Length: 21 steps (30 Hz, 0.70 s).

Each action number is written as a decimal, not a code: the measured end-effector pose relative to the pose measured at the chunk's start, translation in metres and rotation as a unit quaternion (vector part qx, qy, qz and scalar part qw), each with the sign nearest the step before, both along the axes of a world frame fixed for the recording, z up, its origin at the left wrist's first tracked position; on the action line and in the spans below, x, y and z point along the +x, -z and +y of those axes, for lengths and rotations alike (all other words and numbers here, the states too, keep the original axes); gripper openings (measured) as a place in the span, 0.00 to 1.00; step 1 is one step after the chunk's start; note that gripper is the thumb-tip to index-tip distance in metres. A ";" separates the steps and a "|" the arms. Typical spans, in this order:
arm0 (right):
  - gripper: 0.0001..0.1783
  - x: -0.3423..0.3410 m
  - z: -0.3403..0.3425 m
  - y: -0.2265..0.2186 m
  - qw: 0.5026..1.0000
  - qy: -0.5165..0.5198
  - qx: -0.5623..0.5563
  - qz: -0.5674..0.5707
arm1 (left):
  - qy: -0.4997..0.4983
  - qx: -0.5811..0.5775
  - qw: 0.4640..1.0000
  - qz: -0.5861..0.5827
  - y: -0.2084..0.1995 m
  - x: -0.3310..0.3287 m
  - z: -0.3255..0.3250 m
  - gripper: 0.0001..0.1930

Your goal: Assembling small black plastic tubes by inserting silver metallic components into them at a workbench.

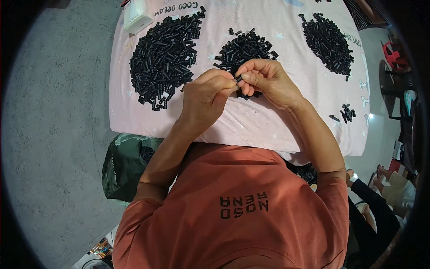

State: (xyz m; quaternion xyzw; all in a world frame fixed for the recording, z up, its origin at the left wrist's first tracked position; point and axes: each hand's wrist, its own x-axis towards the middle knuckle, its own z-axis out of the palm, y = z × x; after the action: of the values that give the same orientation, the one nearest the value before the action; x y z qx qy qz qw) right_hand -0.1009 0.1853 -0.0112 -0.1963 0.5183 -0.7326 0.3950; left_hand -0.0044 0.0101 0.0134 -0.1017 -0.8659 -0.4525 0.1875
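Observation:
Both my hands meet over the table, just at the near side of the middle pile of small black cylindrical pieces (245, 47). Between my fingertips is one small black cylindrical piece (238, 79). My right hand (268, 80) pinches it between thumb and forefinger. The fingertips of my left hand (207, 96) are closed against the piece's left side; whether they grip a second part is too small to tell. A larger pile of black pieces (163, 60) lies to the left of my hands, and another pile (329, 45) lies to the far right.
A pale pink cloth with stars (215, 123) covers the table. A white box (137, 17) stands at the back left. Several loose black pieces (347, 113) lie near the right edge. Below the table's left edge is a dark green bag (123, 168). Other people sit at the right.

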 end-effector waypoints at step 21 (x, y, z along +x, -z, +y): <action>0.08 -0.001 -0.001 0.007 0.999 -0.008 -0.024 -0.029 | 0.014 -0.038 0.994 -0.098 -0.013 -0.006 0.000 0.17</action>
State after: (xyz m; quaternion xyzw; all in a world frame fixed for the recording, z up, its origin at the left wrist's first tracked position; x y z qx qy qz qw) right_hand -0.1021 0.1842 -0.0181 -0.1886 0.4875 -0.7472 0.4104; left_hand -0.0108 0.0101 0.0263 -0.0756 -0.8951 -0.4298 0.0916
